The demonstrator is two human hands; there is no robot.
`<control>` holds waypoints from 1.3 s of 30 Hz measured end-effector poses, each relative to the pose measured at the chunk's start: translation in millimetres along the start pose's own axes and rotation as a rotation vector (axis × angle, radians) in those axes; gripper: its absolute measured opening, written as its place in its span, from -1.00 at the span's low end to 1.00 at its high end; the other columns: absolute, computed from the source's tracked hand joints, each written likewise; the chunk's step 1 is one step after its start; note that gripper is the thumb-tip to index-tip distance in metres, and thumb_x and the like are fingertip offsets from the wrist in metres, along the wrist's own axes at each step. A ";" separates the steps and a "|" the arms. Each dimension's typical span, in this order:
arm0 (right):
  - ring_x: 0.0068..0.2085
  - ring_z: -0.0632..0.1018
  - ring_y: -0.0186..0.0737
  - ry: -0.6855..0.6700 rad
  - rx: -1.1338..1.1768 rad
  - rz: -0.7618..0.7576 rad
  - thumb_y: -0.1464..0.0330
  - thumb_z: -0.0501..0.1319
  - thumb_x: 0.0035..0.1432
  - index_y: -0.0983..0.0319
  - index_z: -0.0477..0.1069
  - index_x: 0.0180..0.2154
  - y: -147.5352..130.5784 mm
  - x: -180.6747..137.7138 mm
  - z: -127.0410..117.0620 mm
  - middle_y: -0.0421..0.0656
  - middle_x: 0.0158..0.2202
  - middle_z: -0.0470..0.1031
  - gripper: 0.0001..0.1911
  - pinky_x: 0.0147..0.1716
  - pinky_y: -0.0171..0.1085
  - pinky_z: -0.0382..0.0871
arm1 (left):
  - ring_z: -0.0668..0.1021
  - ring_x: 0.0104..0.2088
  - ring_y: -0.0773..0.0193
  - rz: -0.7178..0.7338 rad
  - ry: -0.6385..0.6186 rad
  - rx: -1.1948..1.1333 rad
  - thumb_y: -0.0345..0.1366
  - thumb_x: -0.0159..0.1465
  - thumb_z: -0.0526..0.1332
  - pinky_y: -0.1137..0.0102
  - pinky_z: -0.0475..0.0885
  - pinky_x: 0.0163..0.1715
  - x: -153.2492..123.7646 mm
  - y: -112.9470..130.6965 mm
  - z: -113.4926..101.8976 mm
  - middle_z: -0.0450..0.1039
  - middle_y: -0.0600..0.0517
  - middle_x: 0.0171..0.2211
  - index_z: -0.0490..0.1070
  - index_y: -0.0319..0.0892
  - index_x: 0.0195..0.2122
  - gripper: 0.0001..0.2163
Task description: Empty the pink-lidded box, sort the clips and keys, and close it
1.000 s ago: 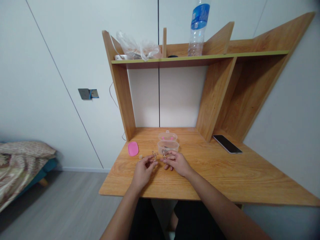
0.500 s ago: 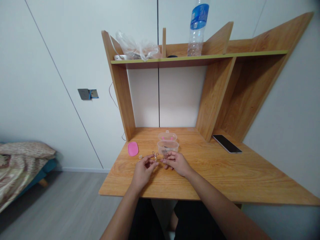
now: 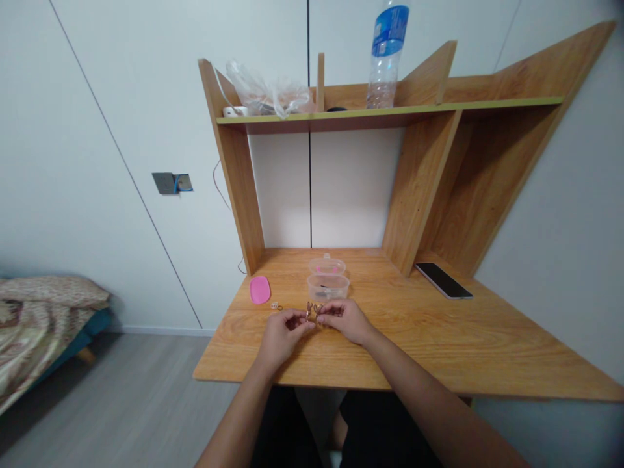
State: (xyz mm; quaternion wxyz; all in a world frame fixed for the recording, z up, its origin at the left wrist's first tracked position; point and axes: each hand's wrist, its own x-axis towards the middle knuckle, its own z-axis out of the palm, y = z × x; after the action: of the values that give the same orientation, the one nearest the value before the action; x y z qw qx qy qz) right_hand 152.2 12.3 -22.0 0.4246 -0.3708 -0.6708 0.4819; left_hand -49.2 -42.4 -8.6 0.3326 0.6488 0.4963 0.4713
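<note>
Left hand: The left hand had its grip closed, thumb and fingers pinching a copper-toned wire piece.
Right hand: The right hand pinched in the same way on a second wire piece, partly hidden by the fingers.
Wire pieces: Both were side by side between the hands, over the worktop; whether they touched could not be told.
Behind the hands: A clear plastic box sat with its lid open at the back and something dark inside.
Left of the box: A pink rounded tray lay flat, with a small pale trinket near it, beside a dark ring.
Far right: A dark-screened device lay face up.
Above: A shelf carried a crumpled plastic bag and an upright, blue-labelled bottle.
</note>
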 end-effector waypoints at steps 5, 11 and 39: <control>-0.41 0.61 -0.24 -0.031 0.095 0.021 0.17 0.51 -0.11 0.25 0.51 -0.07 -4.1 -3.2 0.4 -0.18 -0.40 0.64 -0.44 -0.31 -0.24 0.49 | 0.57 -0.40 0.20 0.035 -0.066 0.046 -0.15 0.14 0.39 0.40 0.40 -0.36 -3.1 3.4 1.0 0.63 -0.03 -0.38 0.64 -0.17 -0.28 -0.78; -0.51 0.57 -0.28 -0.076 0.102 0.048 0.15 0.49 -0.07 0.29 0.56 -0.11 -4.7 -4.2 1.6 -0.17 -0.47 0.62 -0.49 -0.42 -0.27 0.46 | 0.58 -0.36 0.17 0.085 -0.128 0.140 -0.13 0.19 0.36 0.39 0.39 -0.32 -4.5 8.6 -1.7 0.64 -0.02 -0.36 0.66 -0.10 -0.24 -0.79; -0.60 0.48 -0.35 0.035 0.037 0.039 0.07 0.44 -0.02 0.25 0.48 -0.47 -10.4 -6.5 3.2 -0.16 -0.54 0.57 -0.62 -0.57 -0.34 0.35 | 0.59 -0.33 0.18 0.124 -0.144 0.159 -0.15 0.28 0.24 0.36 0.47 -0.25 -6.3 13.0 -0.2 0.65 -0.04 -0.29 0.62 -0.19 -0.09 -0.71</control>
State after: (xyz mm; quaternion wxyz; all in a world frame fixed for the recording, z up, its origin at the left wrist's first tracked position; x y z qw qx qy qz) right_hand 150.7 2.6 -13.9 0.4338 -0.3841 -0.6468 0.4958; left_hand -45.5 -52.1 1.4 0.2851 0.7348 0.4660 0.4021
